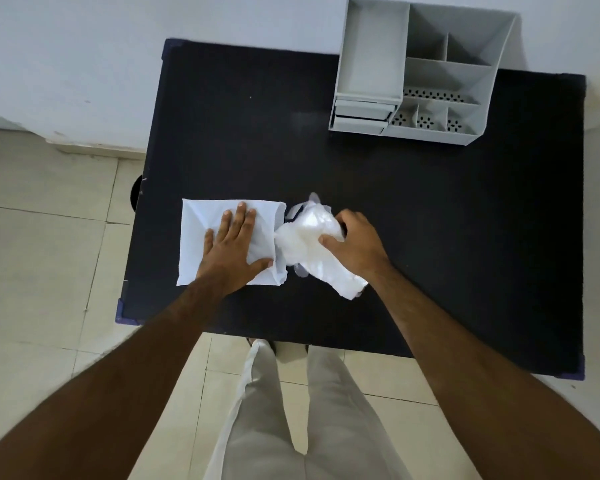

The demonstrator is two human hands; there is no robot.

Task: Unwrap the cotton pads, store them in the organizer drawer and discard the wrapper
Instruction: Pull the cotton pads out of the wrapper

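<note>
Near the table's (pixel 395 209) front edge, my left hand (pixel 234 247) presses flat on the white wrapper (pixel 201 251) while my right hand (pixel 355 245) grips the bagged cotton pads (pixel 305 237) beside it.

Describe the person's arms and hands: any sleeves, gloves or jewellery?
Both forearms are bare as far as the view shows, with no sleeves. The left hand and right hand wear no gloves; no rings, watch or bands show.

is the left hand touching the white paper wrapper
Touching: the head view shows the left hand pressed flat, fingers spread, on the white paper wrapper.
</note>
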